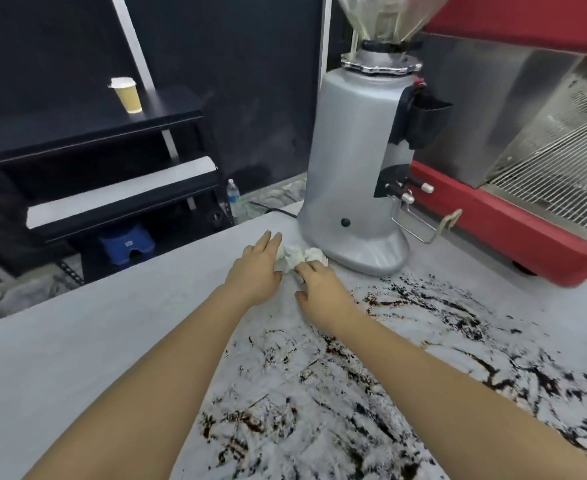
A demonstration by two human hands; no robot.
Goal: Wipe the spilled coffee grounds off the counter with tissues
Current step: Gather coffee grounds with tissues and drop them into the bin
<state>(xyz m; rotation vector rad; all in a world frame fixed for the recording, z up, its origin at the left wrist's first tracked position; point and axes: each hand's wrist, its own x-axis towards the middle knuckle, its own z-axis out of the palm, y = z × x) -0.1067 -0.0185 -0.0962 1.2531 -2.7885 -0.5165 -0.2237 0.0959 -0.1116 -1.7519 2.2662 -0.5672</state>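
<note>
Both hands reach a crumpled white tissue wad (297, 258) beside the silver grinder's base (354, 188). Left hand (255, 268) lies flat with fingers straight; right hand (323, 289) touches it, its hold unclear. Dark coffee grounds (371, 368) smear the grey surface (94, 341) nearer the person. Best to bunch the wad firmly, then sweep grounds inward.

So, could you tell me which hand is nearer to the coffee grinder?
Right. The right hand lies just in front of the coffee grinder base, fingertips on the tissues. The left hand rests on the tissues' far side, further from the grinder.
</note>
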